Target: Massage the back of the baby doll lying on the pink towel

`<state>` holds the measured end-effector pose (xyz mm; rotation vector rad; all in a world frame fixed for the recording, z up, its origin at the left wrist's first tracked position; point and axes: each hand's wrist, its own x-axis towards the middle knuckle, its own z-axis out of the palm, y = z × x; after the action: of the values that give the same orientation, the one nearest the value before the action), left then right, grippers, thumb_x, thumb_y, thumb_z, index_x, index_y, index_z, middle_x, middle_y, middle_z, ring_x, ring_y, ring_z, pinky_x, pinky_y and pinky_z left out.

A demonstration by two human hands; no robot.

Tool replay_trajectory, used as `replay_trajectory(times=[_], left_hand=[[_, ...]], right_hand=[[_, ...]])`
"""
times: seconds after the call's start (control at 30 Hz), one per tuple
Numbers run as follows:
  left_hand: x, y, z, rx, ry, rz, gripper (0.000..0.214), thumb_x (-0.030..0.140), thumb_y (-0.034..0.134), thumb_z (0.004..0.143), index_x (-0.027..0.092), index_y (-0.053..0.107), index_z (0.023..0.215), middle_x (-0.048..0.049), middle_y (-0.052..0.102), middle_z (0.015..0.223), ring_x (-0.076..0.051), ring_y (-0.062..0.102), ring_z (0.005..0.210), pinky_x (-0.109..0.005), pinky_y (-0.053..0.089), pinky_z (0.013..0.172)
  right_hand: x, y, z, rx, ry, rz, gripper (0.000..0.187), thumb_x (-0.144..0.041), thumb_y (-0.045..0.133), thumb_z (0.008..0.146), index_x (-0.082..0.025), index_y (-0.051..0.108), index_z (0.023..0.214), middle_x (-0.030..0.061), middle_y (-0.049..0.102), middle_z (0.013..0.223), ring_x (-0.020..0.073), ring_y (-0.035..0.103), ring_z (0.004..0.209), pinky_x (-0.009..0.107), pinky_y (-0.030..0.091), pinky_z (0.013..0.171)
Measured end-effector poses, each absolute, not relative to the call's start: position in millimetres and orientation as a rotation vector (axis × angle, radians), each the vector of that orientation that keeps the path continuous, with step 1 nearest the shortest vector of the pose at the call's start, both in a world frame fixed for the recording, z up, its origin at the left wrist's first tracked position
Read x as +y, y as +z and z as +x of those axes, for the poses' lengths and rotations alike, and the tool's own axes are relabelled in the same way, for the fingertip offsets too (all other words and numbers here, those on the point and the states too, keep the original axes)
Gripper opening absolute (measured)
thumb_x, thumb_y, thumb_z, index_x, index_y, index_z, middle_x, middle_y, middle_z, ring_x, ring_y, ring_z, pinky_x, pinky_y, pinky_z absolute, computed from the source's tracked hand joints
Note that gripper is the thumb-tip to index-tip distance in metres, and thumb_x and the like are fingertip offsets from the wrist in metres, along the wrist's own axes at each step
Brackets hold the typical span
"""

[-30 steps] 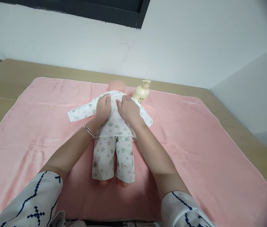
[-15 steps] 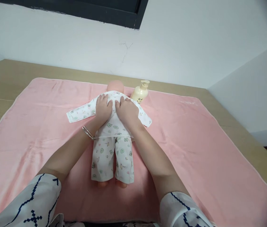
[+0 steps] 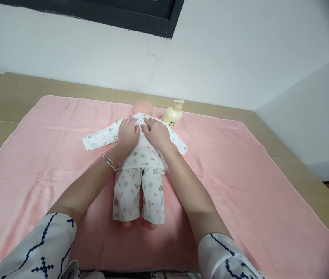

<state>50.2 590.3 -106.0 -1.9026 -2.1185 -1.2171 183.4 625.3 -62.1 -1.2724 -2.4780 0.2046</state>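
A baby doll (image 3: 142,155) lies stretched out on a pink mat (image 3: 228,186), its head at the far end and its feet toward me. It wears a white printed top and matching trousers (image 3: 126,195), with the sleeves spread to both sides. My left hand (image 3: 128,135) rests flat on the left of the doll's upper body, and a bangle circles that wrist. On the right of the upper body lies my right hand (image 3: 157,133), fingers stretched out. The two thumbs are close together near the middle. Neither hand grips anything.
A cream pump bottle (image 3: 173,114) stands on the mat beside the doll's head, just beyond my right hand. Under the mat is a wooden table (image 3: 1,100), its far edge along a white wall (image 3: 211,58). A dark frame (image 3: 141,19) sits on the wall.
Both hands stay on the doll's upper body. The fingers have shifted slightly inward, toward the middle, the right hand's most plainly.
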Motion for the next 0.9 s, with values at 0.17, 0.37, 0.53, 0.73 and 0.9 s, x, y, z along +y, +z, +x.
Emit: replay_trajectory(times=[0.17, 0.37, 0.53, 0.73, 0.9], left_hand=[[584.0, -105.3, 55.9, -2.125, -1.137, -1.792, 0.031, 0.024, 0.04, 0.095, 0.012, 0.066, 0.105, -0.0158, 0.068, 0.108, -0.031, 0.057, 0.107, -0.044, 0.044, 0.099], [594.4, -112.9, 49.2, -2.12, -1.162, -1.846, 0.038, 0.021, 0.04, 0.092, 0.008, 0.062, 0.121, -0.0169, 0.065, 0.123, -0.031, 0.055, 0.119, -0.046, 0.041, 0.108], [601.6, -117.5, 41.4, -2.059, -1.251, -2.015, 0.044, 0.021, 0.038, 0.093, 0.01, 0.058, 0.13, -0.0124, 0.06, 0.138, -0.028, 0.049, 0.132, -0.046, 0.034, 0.118], [593.8, -114.1, 49.2, -2.045, -1.299, -1.857, 0.033, 0.023, 0.043, 0.092, 0.013, 0.068, 0.111, -0.0112, 0.07, 0.119, -0.026, 0.059, 0.116, -0.041, 0.043, 0.108], [588.5, -110.3, 53.5, -2.095, -1.173, -1.755, 0.03, 0.023, 0.044, 0.092, 0.012, 0.069, 0.106, -0.0133, 0.07, 0.111, -0.03, 0.059, 0.108, -0.044, 0.046, 0.101]], right_hand=[[602.7, -50.3, 173.4, -2.47, 0.077, -1.497, 0.043, -0.035, 0.03, 0.102, -0.015, 0.067, 0.107, 0.0173, 0.07, 0.106, 0.0302, 0.066, 0.096, 0.039, 0.047, 0.085], [623.7, -64.1, 178.0, -2.482, 0.096, -1.329, 0.043, -0.032, 0.037, 0.099, -0.008, 0.06, 0.127, 0.0187, 0.064, 0.127, 0.0326, 0.058, 0.12, 0.042, 0.045, 0.1], [640.0, -78.1, 180.3, -2.544, 0.15, -1.223, 0.054, -0.029, 0.037, 0.101, -0.003, 0.04, 0.148, 0.02, 0.04, 0.153, 0.0316, 0.035, 0.144, 0.044, 0.024, 0.121], [616.4, -67.3, 174.3, -2.515, -0.08, -1.243, 0.043, -0.027, 0.03, 0.102, -0.003, 0.063, 0.117, 0.0213, 0.067, 0.116, 0.0317, 0.06, 0.115, 0.04, 0.043, 0.102], [618.9, -62.2, 177.4, -2.439, 0.104, -1.35, 0.037, -0.031, 0.036, 0.099, -0.011, 0.066, 0.105, 0.0178, 0.069, 0.111, 0.0315, 0.063, 0.107, 0.039, 0.049, 0.09]])
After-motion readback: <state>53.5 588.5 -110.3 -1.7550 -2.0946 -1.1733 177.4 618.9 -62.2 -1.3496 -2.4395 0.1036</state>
